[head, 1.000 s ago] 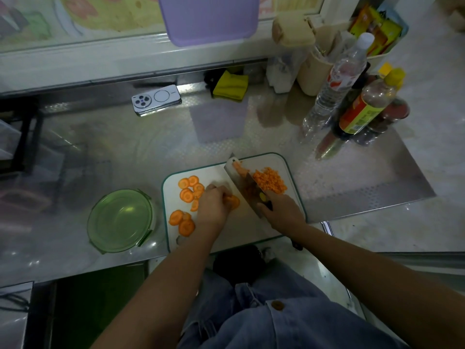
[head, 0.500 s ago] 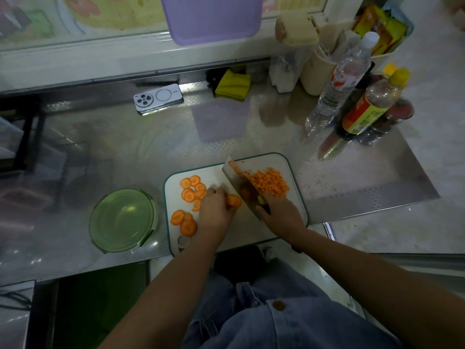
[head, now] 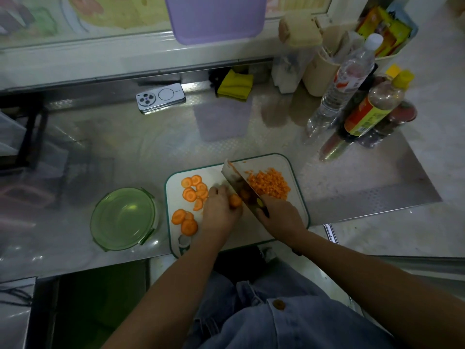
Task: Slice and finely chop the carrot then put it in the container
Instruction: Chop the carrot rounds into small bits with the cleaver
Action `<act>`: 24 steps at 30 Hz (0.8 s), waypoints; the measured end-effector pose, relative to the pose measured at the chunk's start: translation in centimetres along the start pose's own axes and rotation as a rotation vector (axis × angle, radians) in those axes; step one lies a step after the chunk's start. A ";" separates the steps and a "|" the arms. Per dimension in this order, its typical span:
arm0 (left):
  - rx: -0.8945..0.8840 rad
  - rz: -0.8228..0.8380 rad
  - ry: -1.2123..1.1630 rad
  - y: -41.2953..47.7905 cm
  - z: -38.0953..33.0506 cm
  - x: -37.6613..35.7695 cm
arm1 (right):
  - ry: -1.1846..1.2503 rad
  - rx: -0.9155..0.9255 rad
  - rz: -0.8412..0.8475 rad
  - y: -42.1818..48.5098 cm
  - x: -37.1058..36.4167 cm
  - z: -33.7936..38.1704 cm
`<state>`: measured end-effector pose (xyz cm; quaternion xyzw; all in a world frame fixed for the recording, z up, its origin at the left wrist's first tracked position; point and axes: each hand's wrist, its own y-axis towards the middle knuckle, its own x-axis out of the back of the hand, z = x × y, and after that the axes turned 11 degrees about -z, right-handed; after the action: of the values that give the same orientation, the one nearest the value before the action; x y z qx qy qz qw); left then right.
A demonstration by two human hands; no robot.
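Observation:
A white cutting board with a green rim lies at the counter's front edge. Several round carrot slices lie on its left half. A pile of finely chopped carrot sits on its right half. My left hand holds a small stack of carrot slices with curled fingers. My right hand grips the handle of a cleaver, whose blade stands just right of that stack. A round green glass container sits left of the board.
A phone and a yellow cloth lie at the back of the steel counter. Bottles and a cream utensil holder stand at the back right. A purple lid hangs above.
The cleaver has shifted slightly left towards the carrot stack under my left hand. My hands stay in nearly the same places.

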<state>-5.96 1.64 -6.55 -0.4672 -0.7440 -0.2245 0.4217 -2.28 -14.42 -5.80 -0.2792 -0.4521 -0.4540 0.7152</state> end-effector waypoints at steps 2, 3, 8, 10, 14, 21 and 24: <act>0.152 -0.049 -0.073 -0.3 -0.3 0.2 | 0.000 -0.001 -0.001 0.0 0.0 0.1; 0.241 -0.060 -0.082 -0.4 -0.4 0.3 | 0.003 -0.002 -0.001 0.0 0.1 0.2; 0.488 -0.033 -0.128 -0.1 -0.9 0.1 | -0.016 -0.007 0.037 -0.4 0.4 0.4; 0.527 -0.036 -0.155 0.2 -1.0 -0.1 | -0.007 -0.017 0.067 -0.5 0.6 0.4; 0.571 -0.037 -0.176 0.4 -1.0 -0.2 | 0.008 0.012 0.061 0.0 1.0 0.3; 0.597 -0.025 -0.215 0.5 -1.0 -0.2 | 0.016 0.069 0.066 0.9 1.2 1.3; 0.613 -0.024 -0.220 0.6 -1.0 -0.2 | 0.001 0.069 0.092 0.9 1.0 1.5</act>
<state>-4.94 1.10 -6.16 -0.3313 -0.8235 0.0568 0.4569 -1.85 -13.19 -4.27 -0.2745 -0.4537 -0.4049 0.7449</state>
